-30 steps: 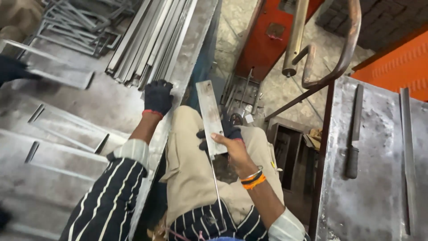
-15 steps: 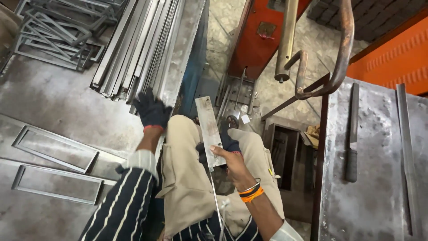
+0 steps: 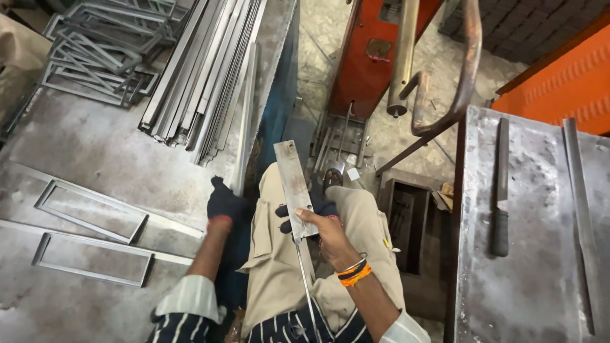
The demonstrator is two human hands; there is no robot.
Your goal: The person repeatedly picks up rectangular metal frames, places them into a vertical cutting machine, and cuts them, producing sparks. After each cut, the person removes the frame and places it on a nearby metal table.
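Steel flat strip sits pinched in the bare right hand over the lap, looks stiff, sharp-edged, best gripped mid-length, while the gloved left hand curls onto the desk edge by one bar.

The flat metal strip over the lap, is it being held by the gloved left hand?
No, the bare right hand holds the flat metal strip; the gloved left hand rests at the steel table's edge.

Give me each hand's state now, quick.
Left hand: gloved, on the grey metal table's edge; grip unclear.
Right hand: closed on flat grey metal strip.
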